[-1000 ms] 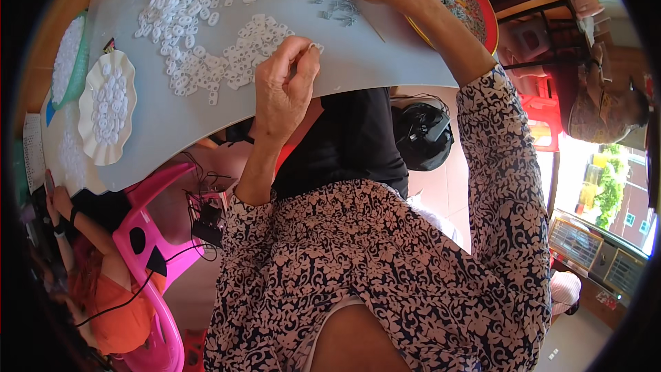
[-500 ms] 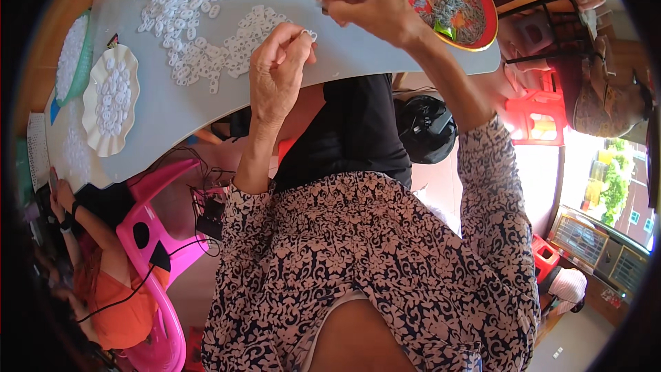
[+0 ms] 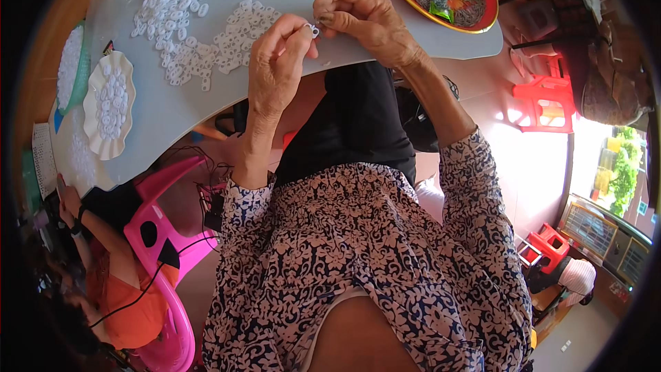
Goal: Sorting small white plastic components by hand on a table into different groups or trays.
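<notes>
Pinched in left hand [image 3: 278,62] — small white piece [image 3: 315,31]; right hand [image 3: 372,25] — cannot tell grip.

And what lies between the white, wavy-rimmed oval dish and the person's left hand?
In the head view, a loose spread of small white oval pieces lies on the pale grey tabletop between that dish and the left hand.

Over on the left I can make out a bright pink plastic chair [image 3: 180,327], with a person in an orange top [image 3: 129,310] right up against it. Off to the right I see a red plastic stool [image 3: 544,105] on the sunlit floor [image 3: 506,172], and lower in my view a second red stool [image 3: 550,248] near a person in a striped top [image 3: 577,278]. Toward the right rim I get green foliage [image 3: 625,176], lit brightly.
</notes>
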Demonstrator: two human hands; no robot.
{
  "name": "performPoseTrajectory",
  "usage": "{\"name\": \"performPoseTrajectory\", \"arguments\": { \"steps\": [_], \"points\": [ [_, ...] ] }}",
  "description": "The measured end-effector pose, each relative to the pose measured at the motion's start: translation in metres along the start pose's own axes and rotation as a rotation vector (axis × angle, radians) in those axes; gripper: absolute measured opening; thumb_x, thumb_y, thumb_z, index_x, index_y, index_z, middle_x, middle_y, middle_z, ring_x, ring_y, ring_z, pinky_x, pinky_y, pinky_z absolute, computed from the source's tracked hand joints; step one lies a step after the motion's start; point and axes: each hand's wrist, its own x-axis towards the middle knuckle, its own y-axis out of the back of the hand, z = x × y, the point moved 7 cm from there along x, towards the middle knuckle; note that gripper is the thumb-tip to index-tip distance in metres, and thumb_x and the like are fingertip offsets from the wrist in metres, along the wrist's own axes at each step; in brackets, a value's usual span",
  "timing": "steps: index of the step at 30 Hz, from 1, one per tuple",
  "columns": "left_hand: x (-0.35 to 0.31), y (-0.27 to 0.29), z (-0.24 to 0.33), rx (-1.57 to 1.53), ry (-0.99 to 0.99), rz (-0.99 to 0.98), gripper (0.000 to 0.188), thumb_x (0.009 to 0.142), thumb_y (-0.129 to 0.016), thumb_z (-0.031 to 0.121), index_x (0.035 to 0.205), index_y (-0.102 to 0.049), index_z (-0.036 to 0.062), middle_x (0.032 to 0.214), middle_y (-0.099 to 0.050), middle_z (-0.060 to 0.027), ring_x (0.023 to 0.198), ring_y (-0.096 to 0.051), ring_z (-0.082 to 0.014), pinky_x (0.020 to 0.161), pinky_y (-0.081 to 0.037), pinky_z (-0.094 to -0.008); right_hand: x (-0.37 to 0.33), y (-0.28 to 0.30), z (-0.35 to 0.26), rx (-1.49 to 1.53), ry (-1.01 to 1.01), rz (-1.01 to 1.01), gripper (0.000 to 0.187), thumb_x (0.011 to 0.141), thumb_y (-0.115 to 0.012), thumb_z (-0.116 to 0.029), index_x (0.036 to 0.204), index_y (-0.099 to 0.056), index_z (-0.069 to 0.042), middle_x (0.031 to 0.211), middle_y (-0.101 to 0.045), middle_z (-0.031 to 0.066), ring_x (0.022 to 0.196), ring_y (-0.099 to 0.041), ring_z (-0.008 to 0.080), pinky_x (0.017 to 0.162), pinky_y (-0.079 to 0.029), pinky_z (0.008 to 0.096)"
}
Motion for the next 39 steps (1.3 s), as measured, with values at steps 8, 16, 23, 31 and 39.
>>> {"name": "performPoseTrajectory", "arguments": {
  "steps": [8,16,23,31,39],
  "points": [
    [-0.0005,-0.0006,0.0001,0.027,0.066,-0.058,0.016,0.088,-0.050,0.016,0.080,-0.055,0.0027,0.061,-0.052,-0.0006,0.059,-0.046,-0.0072,0.056,-0.037,-0.0227,-0.0019,-0.0012,0.0004,-0.024,-0.018,0.003,0.018,0.087,-0.061,-0.007,0.104,-0.056,-0.003,0.090,-0.061,0.0012,0.081,-0.059,0.0082,0.077,-0.053,0.0243],
    [0.0013,-0.0016,-0.0013,0.067,0.054,-0.110,0.018,0.088,-0.050,0.018,0.080,-0.054,0.0037,0.061,-0.049,0.0003,0.059,-0.043,-0.0069,0.055,-0.036,-0.0230,-0.0031,0.0017,0.0030,-0.029,-0.045,-0.010,0.022,0.085,-0.064,-0.007,0.105,-0.055,-0.004,0.087,-0.062,0.0010,0.078,-0.059,0.0078,0.073,-0.050,0.0225],
    [-0.0002,-0.0049,0.0009,0.058,-0.037,-0.099,0.017,0.091,-0.050,0.017,0.080,-0.053,0.0036,0.061,-0.045,0.0013,0.057,-0.041,-0.0061,0.053,-0.035,-0.0218,-0.0049,0.0021,0.0021,-0.061,0.042,-0.024,0.020,0.087,-0.061,-0.006,0.106,-0.055,-0.005,0.089,-0.060,-0.0003,0.078,-0.056,0.0060,0.073,-0.048,0.0206],
    [-0.0010,-0.0033,-0.0009,-0.008,-0.029,-0.141,0.018,0.091,-0.053,0.018,0.081,-0.055,0.0037,0.061,-0.046,0.0023,0.057,-0.041,-0.0058,0.053,-0.035,-0.0211,-0.0051,-0.0027,-0.0037,-0.173,0.029,-0.013,0.016,0.087,-0.063,-0.014,0.091,-0.064,0.002,0.077,-0.062,0.0013,0.068,-0.055,0.0061,0.064,-0.048,0.0196],
    [-0.0010,-0.0033,-0.0046,-0.015,-0.011,-0.145,0.016,0.090,-0.054,0.018,0.083,-0.057,0.0038,0.063,-0.050,0.0017,0.057,-0.043,-0.0053,0.052,-0.035,-0.0208,-0.0065,-0.0013,-0.0035,-0.197,-0.003,0.036,0.019,0.087,-0.063,-0.019,0.085,-0.065,0.000,0.069,-0.060,0.0002,0.061,-0.052,0.0044,0.054,-0.043,0.0183]
  ]
}}
